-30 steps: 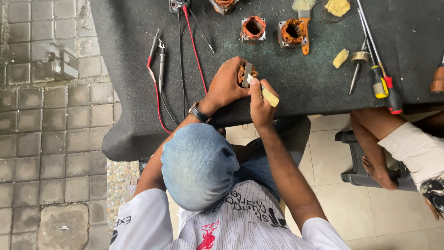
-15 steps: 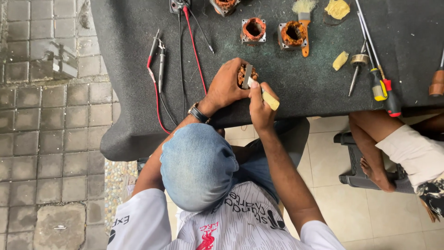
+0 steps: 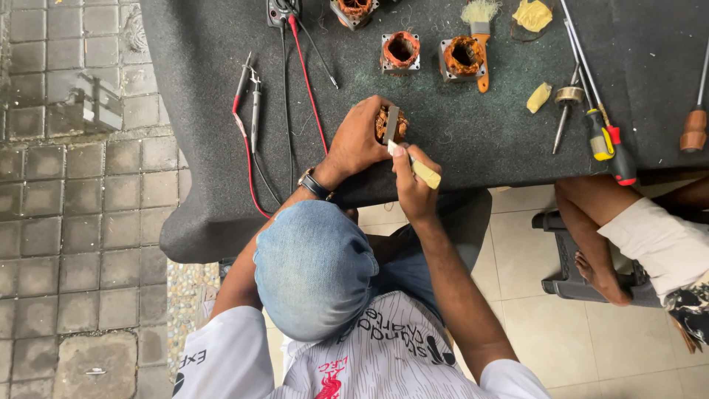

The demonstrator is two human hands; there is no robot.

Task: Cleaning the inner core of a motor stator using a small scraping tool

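My left hand (image 3: pixel 356 145), with a watch on the wrist, grips a small motor stator (image 3: pixel 384 123) with copper windings on the dark table cover (image 3: pixel 473 140) near its front edge. My right hand (image 3: pixel 413 186) holds a flat tool with a pale yellow handle (image 3: pixel 427 174). The tool's metal blade rests against the top of the stator. My blue cap and white shirt fill the lower middle of the view.
Two more stators (image 3: pixel 400 52) (image 3: pixel 463 58) stand further back, beside a brush (image 3: pixel 480 29). Meter probes (image 3: pixel 251 96) and a red lead (image 3: pixel 304 74) lie to the left. Screwdrivers (image 3: pixel 604 137) lie to the right. Another person's legs (image 3: pixel 591 222) and a stool (image 3: pixel 561 258) are at the right.
My right hand with the tool has drawn back a little toward my body. My left hand keeps its hold on the stator.
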